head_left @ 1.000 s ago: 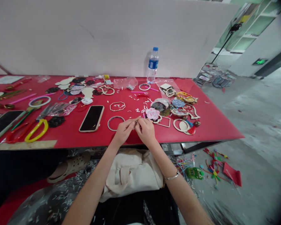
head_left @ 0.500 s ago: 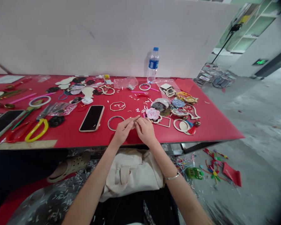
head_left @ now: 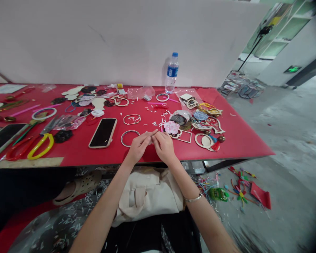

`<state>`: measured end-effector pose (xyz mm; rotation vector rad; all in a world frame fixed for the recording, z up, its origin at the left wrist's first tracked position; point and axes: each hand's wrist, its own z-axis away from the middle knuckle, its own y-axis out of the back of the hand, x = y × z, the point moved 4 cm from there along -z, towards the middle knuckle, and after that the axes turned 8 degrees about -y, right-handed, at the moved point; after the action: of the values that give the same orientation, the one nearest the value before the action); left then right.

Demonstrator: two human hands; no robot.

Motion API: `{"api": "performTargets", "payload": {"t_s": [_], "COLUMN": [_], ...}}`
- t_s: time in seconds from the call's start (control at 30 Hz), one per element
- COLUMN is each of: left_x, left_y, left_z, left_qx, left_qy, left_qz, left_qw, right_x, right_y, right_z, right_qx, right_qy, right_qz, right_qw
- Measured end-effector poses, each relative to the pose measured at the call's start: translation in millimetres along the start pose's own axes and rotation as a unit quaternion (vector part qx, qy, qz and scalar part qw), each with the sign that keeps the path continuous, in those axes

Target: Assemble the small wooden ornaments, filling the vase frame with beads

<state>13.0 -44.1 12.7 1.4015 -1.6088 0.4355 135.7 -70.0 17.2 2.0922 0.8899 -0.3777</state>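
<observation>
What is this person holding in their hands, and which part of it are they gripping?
The left hand and right hand pinch a small thin piece between their fingertips. It is too small to name, and the exact place of the hold cannot be told.

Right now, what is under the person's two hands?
The red table shows below the left hand and right hand, with a metal ring beside the left hand. The tabletop directly beneath the palms is covered, so anything lying there cannot be seen.
</observation>
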Motion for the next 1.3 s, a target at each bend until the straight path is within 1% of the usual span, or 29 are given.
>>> {"api": "performTargets", "payload": {"t_s": [0.53,0.9,1.1,1.3], "left_x": [-1.2,-1.3,-1.4,-1.0], "left_y": [-0.3,-0.5,0.2,-0.1], "left_z": [1.0,1.3,1.2,0.9], "left_qx": [0.005,0.003,0.009,0.003], "left_qy": [0.014,0.014,0.013,0.014], "left_qz": [0.027,0.015,0.023,0.006], "left_qw": [1.0,1.0,1.0,1.0], "right_x": [-0.9,-0.3,-0.1,-0.4], "right_y": [0.6,0.6,-0.5,-0.2], "right_z": [-0.1,-0.7,-0.1,-0.3], "right_qx": [-0.012,-0.009,-0.022,-0.011], "right_qy": [0.002,-0.007,-0.009,-0.009], "right_qz": [-0.01,-0.007,-0.012,-0.001], "right_qw": [1.0,1.0,1.0,1.0]}}
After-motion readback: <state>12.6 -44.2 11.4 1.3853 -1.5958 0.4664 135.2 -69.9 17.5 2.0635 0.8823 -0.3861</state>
